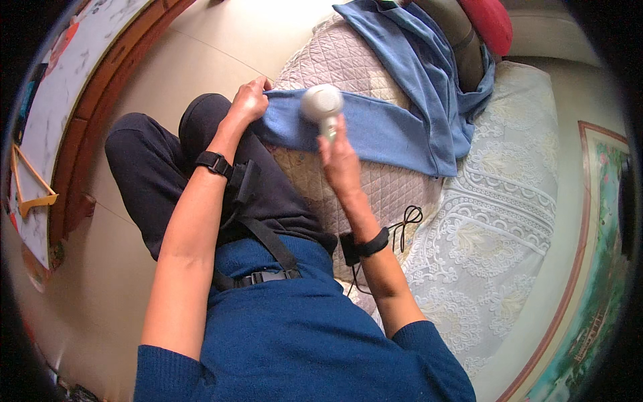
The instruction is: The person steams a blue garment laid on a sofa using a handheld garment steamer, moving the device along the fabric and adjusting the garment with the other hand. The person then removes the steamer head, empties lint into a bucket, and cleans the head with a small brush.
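Observation:
A blue knit garment [437, 115] lies across the quilted seat cover, with one sleeve stretched toward my legs. My left hand [251, 103] pinches the end of that sleeve beside my knee. In my right hand [342, 168] is a white, round-headed fabric shaver [322, 103], gripped by its handle and slightly blurred. Its head is over the sleeve, a short way from my left hand; whether it touches the cloth I cannot tell. The rest of the garment is bunched in folds at the far end of the seat.
Under the garment spreads a quilted cover [331, 55]; a white lace cover [497, 216] drapes the seat's right side. A thin black cable [412, 215] lies by my right wrist. At left stands a marble-patterned table [95, 42] with a wooden edge. A red cushion [490, 25] is at the far end.

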`<state>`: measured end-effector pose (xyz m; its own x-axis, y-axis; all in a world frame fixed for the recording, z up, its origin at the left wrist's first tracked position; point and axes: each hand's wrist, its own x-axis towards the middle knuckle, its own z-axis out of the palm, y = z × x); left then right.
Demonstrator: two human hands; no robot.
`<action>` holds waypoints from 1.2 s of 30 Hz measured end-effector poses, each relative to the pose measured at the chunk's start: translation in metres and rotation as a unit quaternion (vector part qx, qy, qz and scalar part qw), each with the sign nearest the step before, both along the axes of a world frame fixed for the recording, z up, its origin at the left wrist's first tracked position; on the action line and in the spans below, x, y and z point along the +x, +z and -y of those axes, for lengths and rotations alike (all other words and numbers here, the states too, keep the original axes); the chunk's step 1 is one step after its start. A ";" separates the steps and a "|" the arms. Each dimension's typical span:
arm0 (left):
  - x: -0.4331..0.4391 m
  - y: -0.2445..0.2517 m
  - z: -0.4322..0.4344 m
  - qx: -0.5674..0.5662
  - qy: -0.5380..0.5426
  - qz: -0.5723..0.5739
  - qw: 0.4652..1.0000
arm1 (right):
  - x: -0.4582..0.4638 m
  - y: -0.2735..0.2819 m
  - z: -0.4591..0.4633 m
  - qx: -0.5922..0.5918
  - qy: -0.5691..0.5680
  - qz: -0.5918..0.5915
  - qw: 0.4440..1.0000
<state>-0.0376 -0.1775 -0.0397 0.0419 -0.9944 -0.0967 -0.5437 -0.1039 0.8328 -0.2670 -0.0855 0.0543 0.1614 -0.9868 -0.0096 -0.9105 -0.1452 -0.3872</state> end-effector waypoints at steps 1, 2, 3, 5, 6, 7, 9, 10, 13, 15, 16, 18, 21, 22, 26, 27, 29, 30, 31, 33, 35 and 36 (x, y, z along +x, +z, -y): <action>0.000 -0.001 0.000 0.008 -0.002 -0.005 1.000 | 0.006 -0.003 -0.011 -0.018 0.048 -0.014 0.999; 0.000 -0.002 0.000 0.016 -0.003 -0.007 1.000 | 0.007 -0.004 -0.016 0.009 0.057 -0.029 0.998; 0.000 -0.002 0.000 0.024 -0.004 -0.009 1.000 | 0.006 -0.007 -0.018 0.052 0.075 -0.042 0.995; 0.001 -0.002 0.000 0.003 -0.007 -0.009 1.000 | -0.006 -0.010 -0.007 -0.044 0.072 -0.020 0.996; 0.002 0.000 -0.001 -0.009 -0.008 -0.009 1.000 | -0.017 -0.010 0.006 -0.038 0.045 -0.021 0.998; 0.003 0.003 -0.002 -0.013 -0.009 -0.009 1.000 | -0.028 -0.010 0.024 -0.045 0.009 -0.018 0.999; 0.003 0.012 -0.006 -0.022 -0.011 -0.012 1.000 | -0.052 -0.008 0.050 -0.043 -0.093 0.018 0.995; 0.002 0.017 -0.011 -0.038 -0.008 -0.001 0.999 | -0.063 -0.005 0.058 -0.025 -0.144 0.067 0.987; 0.003 0.035 -0.034 -0.098 0.006 0.086 0.991 | -0.071 0.000 0.073 -0.024 -0.205 0.069 0.976; 0.004 0.043 -0.046 -0.159 0.023 0.210 0.964 | -0.058 0.000 0.067 -0.034 -0.167 0.018 0.985; 0.006 0.047 -0.048 -0.153 0.040 0.241 0.958 | -0.047 -0.002 0.063 -0.016 -0.157 0.033 0.987; 0.011 0.051 -0.045 -0.095 0.030 0.295 0.950 | -0.020 -0.009 0.053 0.000 -0.138 0.055 0.989; 0.021 0.052 -0.037 -0.021 0.009 0.341 0.940 | 0.018 -0.016 0.038 -0.026 -0.062 0.045 0.997; 0.024 0.051 -0.034 -0.009 0.006 0.346 0.938 | 0.029 -0.018 0.035 -0.029 -0.044 0.029 0.998; 0.029 0.046 -0.025 0.008 -0.041 0.366 0.930 | 0.055 -0.022 0.033 0.001 0.022 -0.051 0.998; 0.030 0.045 -0.024 0.007 -0.042 0.364 0.930 | 0.057 -0.020 0.036 -0.004 0.024 -0.057 0.998; 0.031 0.043 -0.020 0.003 -0.041 0.357 0.933 | 0.057 -0.015 0.043 0.000 0.038 -0.067 0.997; 0.032 0.043 -0.018 0.022 -0.049 0.353 0.934 | 0.057 -0.012 0.047 -0.002 0.038 -0.049 0.998; 0.032 0.041 -0.017 0.025 -0.060 0.356 0.932 | 0.055 -0.008 0.047 0.007 0.049 -0.036 0.998; 0.033 0.037 -0.012 0.029 -0.080 0.358 0.930 | 0.052 0.001 0.046 0.026 0.063 -0.020 0.997; 0.032 0.032 -0.006 0.063 -0.082 0.344 0.933 | 0.043 0.012 0.029 0.043 0.082 -0.042 0.995; 0.031 0.029 -0.004 0.080 -0.084 0.334 0.935 | 0.037 0.020 0.017 0.056 0.096 -0.054 0.992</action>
<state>-0.0071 -0.1739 -0.0107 -0.0099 -0.9673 -0.2535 -0.9573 -0.0640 0.2819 -0.2296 -0.1021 0.0739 0.3389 -0.9295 -0.1455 -0.9073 -0.2820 -0.3118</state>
